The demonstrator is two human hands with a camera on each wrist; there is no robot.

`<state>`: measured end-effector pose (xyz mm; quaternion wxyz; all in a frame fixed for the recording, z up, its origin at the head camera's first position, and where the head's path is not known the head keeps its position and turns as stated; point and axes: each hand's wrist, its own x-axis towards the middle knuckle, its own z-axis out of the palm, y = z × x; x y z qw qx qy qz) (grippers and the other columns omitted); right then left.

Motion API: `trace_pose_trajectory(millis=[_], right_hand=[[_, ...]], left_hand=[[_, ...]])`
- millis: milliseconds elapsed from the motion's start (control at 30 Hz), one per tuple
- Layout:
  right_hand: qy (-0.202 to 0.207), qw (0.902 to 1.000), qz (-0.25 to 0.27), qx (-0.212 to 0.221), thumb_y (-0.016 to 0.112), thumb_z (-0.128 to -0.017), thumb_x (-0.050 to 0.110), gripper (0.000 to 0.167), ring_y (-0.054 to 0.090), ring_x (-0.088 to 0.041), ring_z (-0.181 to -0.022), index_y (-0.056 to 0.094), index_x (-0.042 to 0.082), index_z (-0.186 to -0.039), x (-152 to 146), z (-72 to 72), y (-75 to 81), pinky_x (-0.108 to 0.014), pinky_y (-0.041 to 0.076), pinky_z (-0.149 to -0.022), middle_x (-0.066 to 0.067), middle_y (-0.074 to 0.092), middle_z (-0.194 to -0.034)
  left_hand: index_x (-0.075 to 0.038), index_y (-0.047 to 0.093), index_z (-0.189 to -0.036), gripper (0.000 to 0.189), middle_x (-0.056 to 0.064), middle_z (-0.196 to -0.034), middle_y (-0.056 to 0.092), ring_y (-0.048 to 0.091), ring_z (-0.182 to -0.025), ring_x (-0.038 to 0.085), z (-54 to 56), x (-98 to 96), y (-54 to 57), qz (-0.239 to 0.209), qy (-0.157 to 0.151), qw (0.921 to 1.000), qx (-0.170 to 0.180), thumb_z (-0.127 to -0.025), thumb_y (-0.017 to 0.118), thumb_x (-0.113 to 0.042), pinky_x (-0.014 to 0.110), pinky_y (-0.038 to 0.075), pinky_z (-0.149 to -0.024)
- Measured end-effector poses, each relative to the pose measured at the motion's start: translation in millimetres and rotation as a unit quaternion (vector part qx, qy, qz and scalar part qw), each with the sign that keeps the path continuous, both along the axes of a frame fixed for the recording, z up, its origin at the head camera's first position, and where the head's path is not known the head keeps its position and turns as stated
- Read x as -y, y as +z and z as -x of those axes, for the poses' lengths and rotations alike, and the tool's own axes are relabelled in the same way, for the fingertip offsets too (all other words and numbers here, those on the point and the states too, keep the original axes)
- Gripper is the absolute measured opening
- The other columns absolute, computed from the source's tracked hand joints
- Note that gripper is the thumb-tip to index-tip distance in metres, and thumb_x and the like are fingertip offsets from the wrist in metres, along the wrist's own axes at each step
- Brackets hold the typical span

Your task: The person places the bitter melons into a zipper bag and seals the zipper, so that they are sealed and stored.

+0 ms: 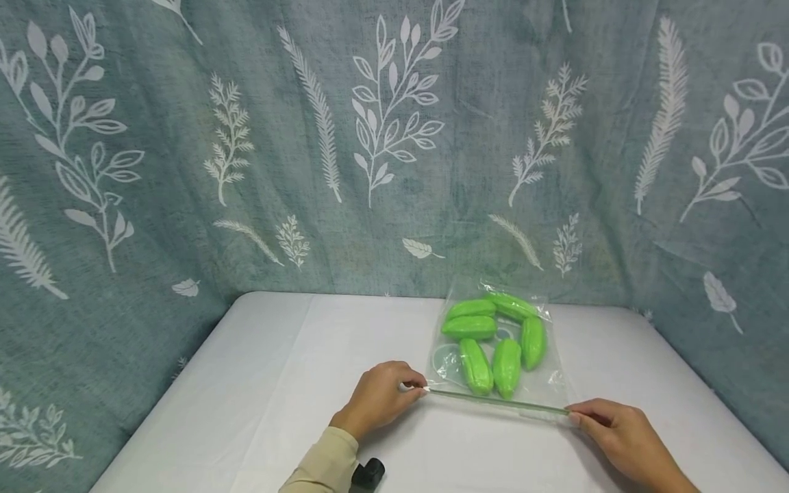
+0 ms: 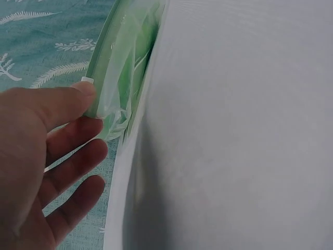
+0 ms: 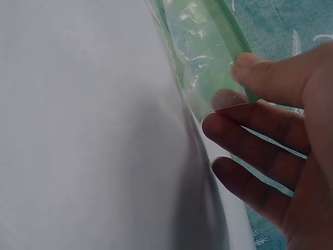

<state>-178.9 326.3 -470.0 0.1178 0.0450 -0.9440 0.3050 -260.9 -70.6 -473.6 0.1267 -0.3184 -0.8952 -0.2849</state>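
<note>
A clear zip bag (image 1: pixel 445 361) lies on the table with several green, elongated, ridged pieces (image 1: pixel 507 368) inside, perhaps toy vegetables. Its green zip strip (image 1: pixel 499 400) runs along the near edge, lifted a little and stretched between both hands. My left hand (image 1: pixel 385 396) pinches the strip's left end by thumb and index finger, at a small white slider (image 2: pixel 87 79); the other fingers are loosely bent. At the opposite corner, my right hand (image 1: pixel 616 433) pinches the strip's right end. In the right wrist view the clear bag film (image 3: pixel 200 57) hangs below the strip.
A white cloth covers the table (image 1: pixel 259 383). Behind it and at both sides hangs a blue-green curtain (image 1: pixel 345 226) with white leaf prints. A black device (image 1: pixel 370 474) sits at the left wrist, beside a beige sleeve (image 1: pixel 327 462).
</note>
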Motion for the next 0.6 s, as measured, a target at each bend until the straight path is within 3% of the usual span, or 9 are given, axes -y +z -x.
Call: trace_pose_trajectory(millis=[267,600], right_hand=[[-0.006,0.9999,-0.009,0.005,0.074,-0.092,0.020,0.011,0.065,-0.005,-0.084,0.079,0.015,-0.100,-3.6,-0.3,3.0,-0.025,0.054,-0.065,-0.003,0.074,-0.098],[-0.026,0.9954,0.013,0.092,0.064,-0.096,0.047,0.041,0.068,-0.016,-0.096,0.076,0.011,-0.112,-10.0,-4.7,7.9,-0.028,0.055,-0.074,-0.004,0.073,-0.108]], left_hand=[[-0.027,0.079,-0.093,0.005,-0.023,-0.086,0.064,0.060,-0.083,-0.001,-3.2,-0.6,3.6,0.001,-0.006,0.9999,0.012,-0.090,0.076,-0.030,0.022,0.049,-0.073],[-0.030,0.079,-0.097,0.012,-0.024,-0.088,0.063,0.059,-0.085,0.000,-9.9,2.6,7.4,0.036,-0.009,0.9983,0.044,-0.092,0.070,-0.036,0.023,0.048,-0.072]])
